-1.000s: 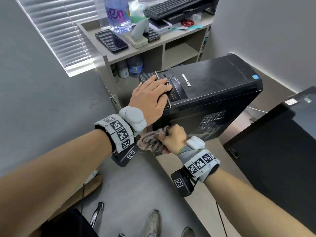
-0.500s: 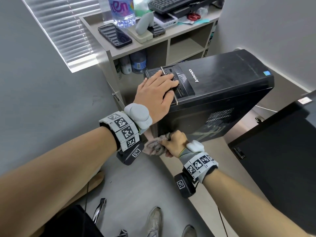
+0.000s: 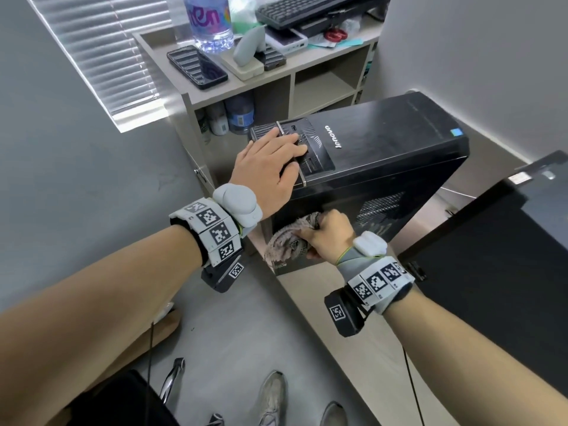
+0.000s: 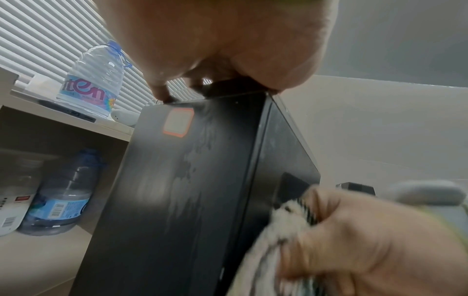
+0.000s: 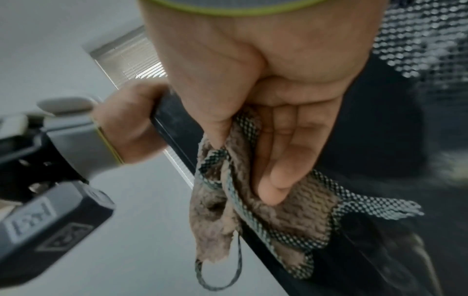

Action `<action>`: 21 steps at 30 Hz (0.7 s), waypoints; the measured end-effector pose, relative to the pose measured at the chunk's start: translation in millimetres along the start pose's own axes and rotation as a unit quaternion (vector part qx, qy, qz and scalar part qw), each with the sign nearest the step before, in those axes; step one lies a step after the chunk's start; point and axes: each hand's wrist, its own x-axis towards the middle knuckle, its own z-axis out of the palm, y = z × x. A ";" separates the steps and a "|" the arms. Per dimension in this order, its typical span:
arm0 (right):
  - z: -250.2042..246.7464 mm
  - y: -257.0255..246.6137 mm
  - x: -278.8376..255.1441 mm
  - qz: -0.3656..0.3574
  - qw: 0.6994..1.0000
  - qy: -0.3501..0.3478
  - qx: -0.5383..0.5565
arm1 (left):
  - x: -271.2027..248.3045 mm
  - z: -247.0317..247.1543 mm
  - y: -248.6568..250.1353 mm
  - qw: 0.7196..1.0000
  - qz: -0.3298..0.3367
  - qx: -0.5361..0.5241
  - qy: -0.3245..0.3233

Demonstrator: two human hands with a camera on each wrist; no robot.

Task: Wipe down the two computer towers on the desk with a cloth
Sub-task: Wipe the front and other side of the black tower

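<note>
A: From the head view, where was everything?

B: The Lenovo tower [image 3: 384, 161] stood on the desk [image 3: 307, 318], tilted, its front end close to the shelf unit [image 3: 276, 84]. The left hand [image 3: 270, 167] lay flat on the top front panel, fingers straight and together. The right hand [image 3: 330, 235] was curled tight round the cloth [image 3: 285, 241], pressing it on the side panel near the front bottom corner. The second tower [image 3: 498, 265] stood to the right, apart from the first, with a strip of bare desk between them.

A: And the left wrist view?

B: It showed the front face [image 4: 177, 190], which the head view hid: streaked, with an orange-edged sticker [image 4: 178, 124] near the top. Fingertips [image 4: 162, 94] hooked over the top edge. A water bottle [image 4: 91, 80] stood on the shelf just beside.

A: The right wrist view?

B: The fingers [image 5: 286, 160] were folded into the palm, clamped on the cloth [image 5: 266, 210]; a loop of it hung past the tower's edge. The mesh vent [image 5: 425, 40] sat just beside the hand.
</note>
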 end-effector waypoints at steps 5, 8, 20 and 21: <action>40.3 44.5 21.9 0.077 0.996 -0.034 0.019 | -1.9 0.4 1.3 1.000 -0.010 0.000 0.001; 71.1 71.3 31.8 0.119 0.991 -0.052 0.010 | -3.0 0.6 2.3 1.000 -0.018 0.003 -0.008; 80.3 77.8 26.7 0.110 0.992 -0.052 0.028 | -9.9 -10.3 3.1 0.999 -0.003 -0.001 -0.041; 78.7 73.8 25.3 0.109 0.992 -0.051 0.029 | -11.4 -16.3 2.6 0.999 -0.001 -0.001 -0.039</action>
